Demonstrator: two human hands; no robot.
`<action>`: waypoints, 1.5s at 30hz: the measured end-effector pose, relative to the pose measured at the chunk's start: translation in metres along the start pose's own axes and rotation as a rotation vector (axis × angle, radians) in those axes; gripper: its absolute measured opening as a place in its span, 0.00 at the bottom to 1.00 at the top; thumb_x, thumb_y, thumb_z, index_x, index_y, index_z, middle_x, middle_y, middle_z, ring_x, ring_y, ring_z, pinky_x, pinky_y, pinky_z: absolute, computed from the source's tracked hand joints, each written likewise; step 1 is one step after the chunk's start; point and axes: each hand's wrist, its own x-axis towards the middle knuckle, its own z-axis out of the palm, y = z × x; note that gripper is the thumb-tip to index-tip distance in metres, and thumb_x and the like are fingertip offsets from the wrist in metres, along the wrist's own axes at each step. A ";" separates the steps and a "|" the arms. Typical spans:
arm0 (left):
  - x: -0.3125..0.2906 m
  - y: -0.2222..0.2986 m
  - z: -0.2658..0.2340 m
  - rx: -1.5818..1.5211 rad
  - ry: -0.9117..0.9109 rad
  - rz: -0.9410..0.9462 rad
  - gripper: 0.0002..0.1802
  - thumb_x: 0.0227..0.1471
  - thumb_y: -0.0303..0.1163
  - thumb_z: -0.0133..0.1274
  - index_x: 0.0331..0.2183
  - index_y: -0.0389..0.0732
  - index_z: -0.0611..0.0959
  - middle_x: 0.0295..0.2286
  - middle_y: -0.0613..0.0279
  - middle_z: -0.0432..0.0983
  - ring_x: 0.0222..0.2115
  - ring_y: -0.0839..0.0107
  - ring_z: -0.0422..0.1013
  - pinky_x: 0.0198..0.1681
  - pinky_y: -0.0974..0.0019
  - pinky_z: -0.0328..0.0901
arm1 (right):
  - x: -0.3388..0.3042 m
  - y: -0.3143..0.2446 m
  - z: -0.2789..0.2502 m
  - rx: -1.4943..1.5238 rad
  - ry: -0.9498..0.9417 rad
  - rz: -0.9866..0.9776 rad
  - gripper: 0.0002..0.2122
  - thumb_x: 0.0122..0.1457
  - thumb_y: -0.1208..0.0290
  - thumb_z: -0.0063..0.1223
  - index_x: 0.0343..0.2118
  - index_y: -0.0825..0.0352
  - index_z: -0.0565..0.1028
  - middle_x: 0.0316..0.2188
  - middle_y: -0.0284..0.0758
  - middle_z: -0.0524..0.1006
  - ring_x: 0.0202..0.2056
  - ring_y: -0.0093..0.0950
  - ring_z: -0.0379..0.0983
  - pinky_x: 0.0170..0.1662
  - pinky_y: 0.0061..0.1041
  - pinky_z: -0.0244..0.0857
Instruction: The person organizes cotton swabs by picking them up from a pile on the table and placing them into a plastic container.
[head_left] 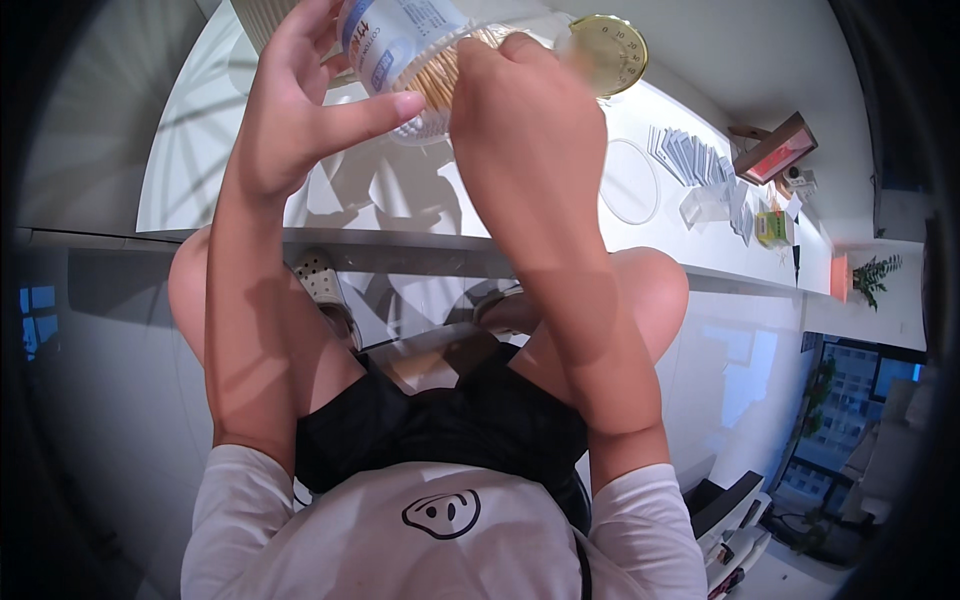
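Observation:
A clear round plastic container (425, 70) packed with thin tan sticks, wearing a white and blue label, is raised over the white table edge. My left hand (300, 100) grips it from the left, thumb stretched across its underside. My right hand (525, 120) closes over its right end, fingers hidden behind the hand. A round gold-coloured disc (605, 52) lies on the table just beyond my right hand.
A white table (200, 150) spans the top. On it lie a clear round lid (628, 180), a spread of grey cards (690, 158), a small clear box (705, 205), a green box (772, 227) and a red-topped box (775, 150). My knees and light shoes show below.

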 end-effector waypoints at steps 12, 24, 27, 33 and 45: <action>-0.002 -0.002 -0.002 -0.074 0.027 -0.008 0.61 0.29 0.24 0.73 0.64 0.31 0.58 0.60 0.51 0.61 0.62 0.61 0.59 0.66 0.57 0.52 | 0.002 0.002 0.003 -0.033 -0.026 -0.095 0.04 0.50 0.73 0.58 0.29 0.65 0.78 0.26 0.34 0.76 0.31 0.36 0.76 0.32 0.35 0.71; -0.001 0.000 -0.003 -0.065 0.013 -0.001 0.59 0.30 0.23 0.73 0.63 0.30 0.59 0.59 0.51 0.62 0.61 0.61 0.60 0.65 0.58 0.54 | 0.003 0.018 -0.004 0.087 0.042 -0.175 0.07 0.46 0.77 0.57 0.31 0.66 0.77 0.24 0.35 0.78 0.28 0.36 0.74 0.34 0.34 0.69; 0.000 -0.003 -0.002 -0.069 0.021 0.021 0.59 0.31 0.24 0.73 0.63 0.30 0.60 0.59 0.51 0.63 0.61 0.61 0.61 0.65 0.58 0.54 | 0.002 0.019 -0.004 0.219 0.035 -0.103 0.06 0.47 0.78 0.56 0.31 0.66 0.76 0.25 0.35 0.79 0.28 0.37 0.72 0.34 0.36 0.68; 0.001 -0.006 -0.003 -0.073 0.026 0.013 0.58 0.30 0.25 0.74 0.63 0.30 0.61 0.59 0.51 0.63 0.61 0.61 0.61 0.65 0.57 0.54 | 0.007 0.016 0.005 0.299 0.114 -0.115 0.06 0.50 0.75 0.57 0.33 0.66 0.78 0.30 0.38 0.80 0.32 0.39 0.74 0.38 0.37 0.69; 0.002 -0.007 -0.008 -0.123 -0.051 0.086 0.58 0.32 0.28 0.73 0.62 0.30 0.61 0.60 0.49 0.62 0.62 0.59 0.60 0.66 0.57 0.53 | -0.001 0.022 0.011 0.505 -0.033 -0.325 0.05 0.50 0.75 0.60 0.32 0.63 0.80 0.29 0.34 0.75 0.36 0.36 0.73 0.41 0.35 0.66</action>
